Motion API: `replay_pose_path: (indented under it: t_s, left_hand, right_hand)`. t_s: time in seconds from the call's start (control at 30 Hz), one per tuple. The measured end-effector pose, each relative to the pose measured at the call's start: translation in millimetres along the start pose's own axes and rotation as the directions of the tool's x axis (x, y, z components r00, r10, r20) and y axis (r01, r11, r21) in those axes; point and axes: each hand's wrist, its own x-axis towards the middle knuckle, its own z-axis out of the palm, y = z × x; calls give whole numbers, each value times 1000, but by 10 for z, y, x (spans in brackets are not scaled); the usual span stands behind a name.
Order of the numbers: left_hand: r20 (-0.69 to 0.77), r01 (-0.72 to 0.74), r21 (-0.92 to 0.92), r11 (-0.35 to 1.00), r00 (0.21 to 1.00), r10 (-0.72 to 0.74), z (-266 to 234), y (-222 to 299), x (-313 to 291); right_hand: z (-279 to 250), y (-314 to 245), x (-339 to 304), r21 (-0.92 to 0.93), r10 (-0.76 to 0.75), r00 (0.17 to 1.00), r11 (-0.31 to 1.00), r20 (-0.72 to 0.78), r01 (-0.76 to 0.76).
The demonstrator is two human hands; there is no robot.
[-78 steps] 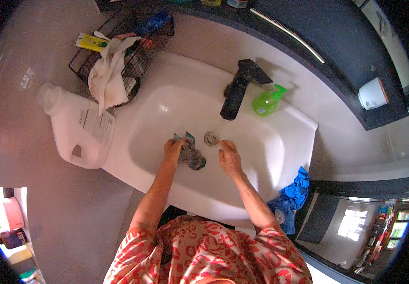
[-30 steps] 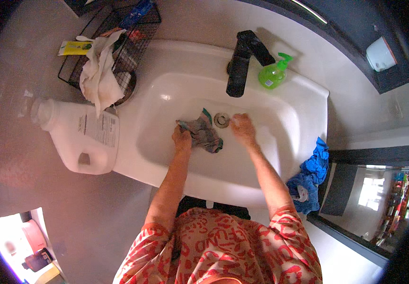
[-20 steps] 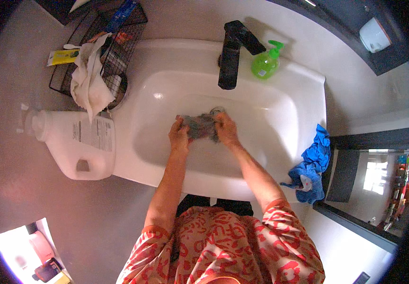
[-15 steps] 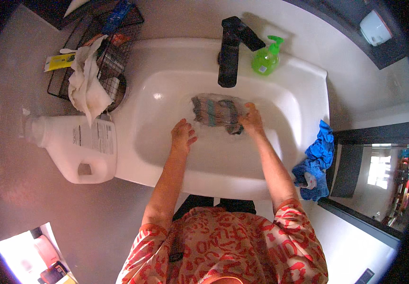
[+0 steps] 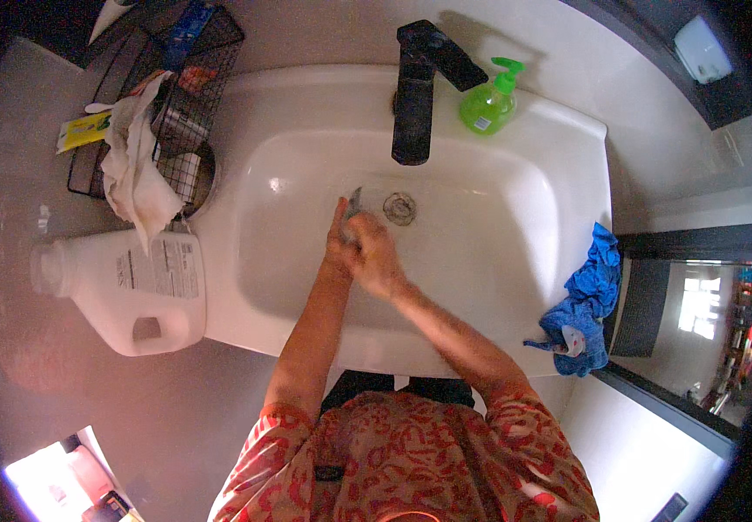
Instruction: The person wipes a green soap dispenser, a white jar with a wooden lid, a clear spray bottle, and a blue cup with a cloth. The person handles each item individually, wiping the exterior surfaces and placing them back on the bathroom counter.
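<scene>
Over the left part of the white sink my two hands meet, closed around a bunched grey cloth. Only a small tip of it sticks out past the fingers; the rest is hidden. My left hand lies against the cloth from the left. Pressed onto it from the right is my right hand, with its fingers curled and slightly blurred. Beside them the round drain shows in the basin, below the black faucet.
A green soap pump bottle stands behind the faucet's right side. Blue cloths hang over the right rim. At left are a big white jug and a black wire basket with a crumpled white cloth draped on it.
The striped grey cloth, spread on the basin floor before, is now gathered up between my hands. My right hand has moved left to my left hand, and the drain is uncovered.
</scene>
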Motion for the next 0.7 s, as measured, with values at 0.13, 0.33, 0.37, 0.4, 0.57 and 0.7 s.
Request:
replay_pose_path:
  t_s: [0.13,0.33,0.37,0.4,0.57,0.7]
  left_hand:
    - [170,66,-33,997,984,-60,-7,-3,-133]
    - [-224,-35,269,962,970,98,654,-287,-193]
    - [-227,-49,241,969,968,105,677,-334,-175]
    - [-224,-62,217,974,968,112,703,-376,-141]
    - [239,-199,970,-140,887,395,553,-275,-135]
    - [240,-233,128,964,950,197,257,-353,-122]
  right_hand:
    - [25,-336,-119,-38,-101,993,994,65,103]
    - [-122,488,381,-435,19,994,898,-110,-66]
    - [-200,525,382,-318,120,982,934,-143,-160]
    - [-304,504,406,-195,221,961,948,-163,-251]
    - [-269,-37,33,-308,-44,998,951,-40,29]
    - [-287,-12,66,-340,-84,996,936,39,92]
